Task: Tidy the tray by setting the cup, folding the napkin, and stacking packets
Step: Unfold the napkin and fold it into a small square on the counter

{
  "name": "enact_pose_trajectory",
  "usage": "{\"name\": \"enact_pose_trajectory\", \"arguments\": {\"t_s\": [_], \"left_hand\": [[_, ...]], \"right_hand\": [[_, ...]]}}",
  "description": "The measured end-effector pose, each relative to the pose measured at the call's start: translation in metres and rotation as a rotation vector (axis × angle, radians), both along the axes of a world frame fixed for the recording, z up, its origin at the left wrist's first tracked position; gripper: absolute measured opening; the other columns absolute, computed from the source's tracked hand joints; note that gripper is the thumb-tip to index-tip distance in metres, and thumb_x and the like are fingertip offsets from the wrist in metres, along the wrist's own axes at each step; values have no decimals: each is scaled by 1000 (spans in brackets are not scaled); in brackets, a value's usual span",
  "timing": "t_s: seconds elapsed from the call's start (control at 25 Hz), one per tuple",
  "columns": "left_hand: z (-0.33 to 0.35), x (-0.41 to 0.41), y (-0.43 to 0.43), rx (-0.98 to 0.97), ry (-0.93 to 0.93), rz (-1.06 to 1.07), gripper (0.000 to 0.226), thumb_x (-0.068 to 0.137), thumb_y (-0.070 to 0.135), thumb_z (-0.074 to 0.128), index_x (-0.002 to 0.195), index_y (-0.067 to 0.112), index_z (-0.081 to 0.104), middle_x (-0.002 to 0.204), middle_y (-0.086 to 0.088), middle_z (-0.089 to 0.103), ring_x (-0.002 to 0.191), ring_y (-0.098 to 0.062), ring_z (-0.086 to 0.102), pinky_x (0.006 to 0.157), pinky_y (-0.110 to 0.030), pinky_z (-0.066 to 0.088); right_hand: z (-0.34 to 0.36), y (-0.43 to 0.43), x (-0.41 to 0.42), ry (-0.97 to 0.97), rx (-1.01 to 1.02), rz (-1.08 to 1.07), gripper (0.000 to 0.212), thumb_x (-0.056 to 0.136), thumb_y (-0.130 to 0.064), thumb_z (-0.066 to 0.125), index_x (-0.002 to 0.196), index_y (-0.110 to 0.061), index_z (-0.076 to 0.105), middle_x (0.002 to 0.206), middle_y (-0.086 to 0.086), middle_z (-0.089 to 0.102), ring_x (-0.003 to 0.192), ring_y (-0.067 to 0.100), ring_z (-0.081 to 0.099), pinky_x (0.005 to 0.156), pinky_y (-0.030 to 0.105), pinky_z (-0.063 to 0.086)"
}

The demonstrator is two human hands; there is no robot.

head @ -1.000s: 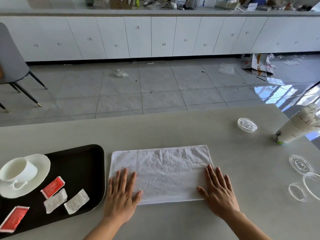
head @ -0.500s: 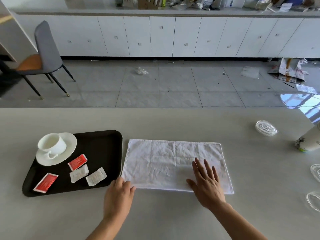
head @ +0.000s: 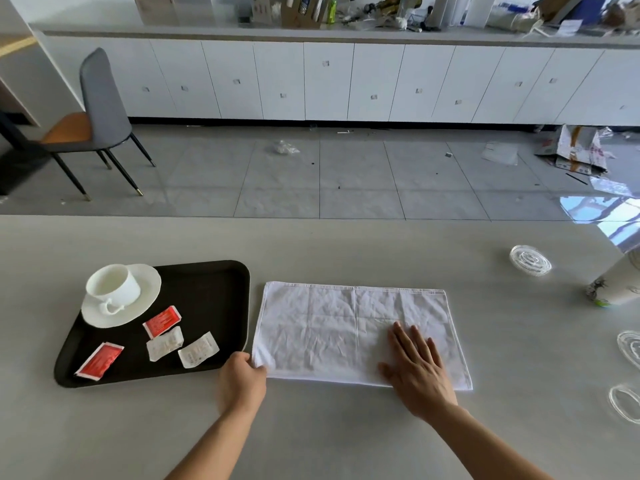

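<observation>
A white napkin [head: 332, 327] lies flat on the grey table, folded into a wide rectangle. My left hand [head: 242, 382] pinches its near left corner. My right hand [head: 417, 367] rests flat, fingers spread, on the napkin's near right part. Left of the napkin sits a black tray [head: 214, 296]. On it a white cup [head: 112, 285] stands upright on a white saucer [head: 145, 292] at the far left. Two red packets [head: 162, 320] [head: 100, 360] and two white packets [head: 164, 342] [head: 198, 349] lie loose on the tray.
Clear plastic lids [head: 530, 259] [head: 628, 344] [head: 623, 401] lie at the table's right side beside a tilted stack of paper cups [head: 613, 284]. Beyond the table's far edge are the tiled floor, a grey chair [head: 100, 109] and white cabinets.
My left hand has slid off the napkin's surface to its near left corner and closed on it. My right hand stays flat on the napkin. The camera view shifted left and up.
</observation>
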State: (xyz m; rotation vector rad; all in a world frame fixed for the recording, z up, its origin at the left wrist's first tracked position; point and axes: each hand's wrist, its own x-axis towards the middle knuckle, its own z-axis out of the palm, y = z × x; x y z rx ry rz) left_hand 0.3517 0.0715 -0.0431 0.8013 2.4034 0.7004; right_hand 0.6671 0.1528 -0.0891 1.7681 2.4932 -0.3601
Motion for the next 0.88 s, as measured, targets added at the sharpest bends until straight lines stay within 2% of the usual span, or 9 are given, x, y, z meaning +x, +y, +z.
{"name": "enact_pose_trajectory", "arguments": {"t_s": [0.12, 0.24, 0.36, 0.44, 0.56, 0.68, 0.72, 0.8, 0.88], "left_hand": [[2, 1, 5, 11, -131, 93, 22, 67, 6, 59, 53, 14, 44, 50, -3, 52, 53, -35, 55, 53, -32, 41], [4, 0, 7, 77, -323, 222, 10, 71, 7, 59, 66, -1, 55, 56, -12, 61, 46, -32, 62, 57, -46, 57], [7, -1, 7, 203, -385, 303, 4, 79, 5, 63, 76, 6, 61, 65, -12, 68, 49, -27, 66, 60, -50, 60], [10, -1, 6, 238, -259, 229, 10, 79, 7, 65, 76, 16, 61, 65, -6, 70, 54, -26, 68, 64, -48, 60], [18, 6, 8, 284, -26, 7, 10, 79, 11, 71, 79, 20, 65, 73, 3, 73, 64, -17, 67, 61, -33, 52], [34, 21, 18, 322, 155, -144, 12, 79, 10, 74, 89, 15, 69, 79, 3, 74, 72, -19, 67, 62, -29, 47], [40, 28, 22, 324, 196, -205, 12, 80, 10, 73, 90, 14, 69, 78, 2, 74, 72, -21, 68, 62, -31, 50], [49, 43, 28, 318, 263, -336, 13, 80, 10, 71, 91, 15, 68, 77, 1, 73, 69, -23, 67, 59, -35, 53], [55, 57, 33, 327, 337, -469, 15, 77, 7, 70, 90, 14, 67, 75, 0, 72, 64, -24, 66, 53, -35, 52]], "right_hand": [[0, 0, -1, -1, 0, -10, 78, 91, -71, 16, 155, -31, -6, 161, -17, -16, 147, 12, -26, 122, 39, -9], [-1, 0, -1, 20, 1, -15, 79, 91, -71, 16, 155, -31, -5, 161, -17, -16, 146, 12, -27, 122, 39, -10], [-2, 2, -2, 43, -1, -31, 79, 91, -71, 21, 156, -31, -1, 161, -17, -14, 148, 12, -23, 122, 39, -10], [-1, 4, -5, 59, 5, -55, 77, 92, -68, 28, 156, -30, 8, 163, -15, -4, 151, 15, -13, 123, 40, -5], [7, 12, -17, 103, 86, -78, 66, 92, -61, 43, 148, -28, 37, 160, -9, 27, 149, 21, 15, 123, 42, 13], [24, 24, -51, 321, 135, -116, 43, 90, -47, 60, 126, -23, 63, 134, -5, 60, 131, 21, 43, 109, 37, 36], [33, 31, -68, 426, 88, -170, 35, 90, -43, 62, 117, -22, 68, 122, -4, 67, 123, 20, 50, 102, 35, 42], [55, 46, -104, 645, -143, -302, 27, 90, -39, 61, 96, -16, 73, 100, 0, 75, 99, 20, 64, 87, 37, 53], [77, 63, -134, 853, -466, -399, 39, 88, -46, 61, 85, -8, 72, 85, 6, 76, 73, 19, 67, 74, 43, 58]]}}
